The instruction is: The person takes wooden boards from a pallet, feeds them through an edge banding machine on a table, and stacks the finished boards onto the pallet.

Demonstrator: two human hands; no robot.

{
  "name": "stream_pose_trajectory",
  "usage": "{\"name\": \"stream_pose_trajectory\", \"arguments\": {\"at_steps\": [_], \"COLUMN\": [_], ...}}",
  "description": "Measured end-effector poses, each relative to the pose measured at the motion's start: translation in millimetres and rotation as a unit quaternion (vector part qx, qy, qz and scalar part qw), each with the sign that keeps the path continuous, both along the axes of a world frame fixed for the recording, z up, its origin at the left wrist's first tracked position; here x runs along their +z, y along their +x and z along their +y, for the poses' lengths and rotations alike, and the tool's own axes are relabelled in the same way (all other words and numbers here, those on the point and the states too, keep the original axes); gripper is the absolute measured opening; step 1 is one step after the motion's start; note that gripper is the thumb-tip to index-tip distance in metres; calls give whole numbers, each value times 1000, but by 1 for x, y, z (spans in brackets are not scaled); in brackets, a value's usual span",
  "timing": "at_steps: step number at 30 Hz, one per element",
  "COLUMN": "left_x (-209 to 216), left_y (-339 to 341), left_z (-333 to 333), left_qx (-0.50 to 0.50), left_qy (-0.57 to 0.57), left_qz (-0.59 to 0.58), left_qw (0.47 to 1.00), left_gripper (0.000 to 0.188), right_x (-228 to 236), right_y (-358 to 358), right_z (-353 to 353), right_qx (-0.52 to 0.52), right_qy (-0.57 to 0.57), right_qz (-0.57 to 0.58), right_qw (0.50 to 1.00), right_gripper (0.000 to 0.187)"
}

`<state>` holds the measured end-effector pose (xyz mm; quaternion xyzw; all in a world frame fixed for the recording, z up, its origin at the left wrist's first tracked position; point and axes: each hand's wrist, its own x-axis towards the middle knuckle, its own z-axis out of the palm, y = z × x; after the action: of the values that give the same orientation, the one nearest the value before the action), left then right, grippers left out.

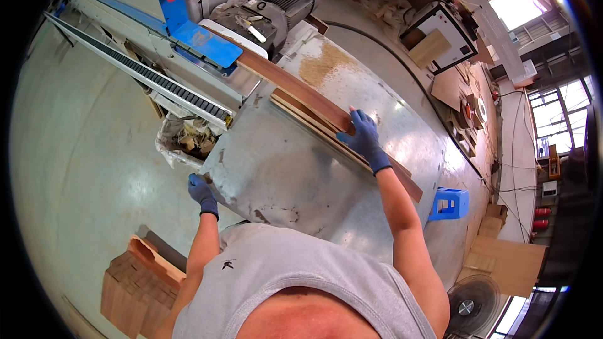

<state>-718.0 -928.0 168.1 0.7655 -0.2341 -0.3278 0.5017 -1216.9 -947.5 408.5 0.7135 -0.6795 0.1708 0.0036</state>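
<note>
A long reddish-brown wooden board (292,83) slants across the metal table (270,179), its far end at the blue-fronted machine (207,44). My right hand (364,135), in a blue-grey glove, spans this board, thumb at the near edge and fingers towards the far edge. Beside it, on the near side, lie narrow wooden strips (301,112) with pale edges, partly covered by my hand. My left hand (202,193), gloved alike, is curled closed by the table's left corner, away from the boards. Nothing shows in it.
Left of the table a roller rail (157,78) runs along the machine above a scrap-filled bag (195,138). A motor (292,0) stands behind. A blue stool (449,204) is at the right, stacked boards (135,289) at lower left, a fan (471,306) at lower right.
</note>
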Motion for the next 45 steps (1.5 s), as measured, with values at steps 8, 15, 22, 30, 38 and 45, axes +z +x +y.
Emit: {"name": "stream_pose_trajectory", "arguments": {"at_steps": [8, 15, 22, 30, 38, 45], "left_x": [-17, -22, -20, 28, -6, 11], "left_y": [9, 5, -3, -20, 4, -4], "left_z": [0, -5, -4, -7, 1, -2], "left_qx": [-3, 42, 5, 26, 7, 29], "left_qy": [-53, -82, -23, -49, -36, -77], "left_qz": [53, 57, 58, 72, 28, 83], "left_qw": [997, 994, 998, 996, 999, 993], "left_gripper": [40, 37, 42, 36, 40, 38], "right_x": [-12, 4, 11, -2, 1, 0], "right_y": [4, -54, -142, -114, -81, -68], "right_z": [-23, 75, 194, 159, 102, 79], "right_qx": [33, -65, -137, -119, -100, -91], "right_qy": [16, 108, 144, 121, 125, 142], "right_qz": [-21, -3, 52, 110, 67, 53], "right_qw": [999, 992, 979, 979, 985, 984], "right_gripper": [68, 64, 65, 69, 54, 46]}}
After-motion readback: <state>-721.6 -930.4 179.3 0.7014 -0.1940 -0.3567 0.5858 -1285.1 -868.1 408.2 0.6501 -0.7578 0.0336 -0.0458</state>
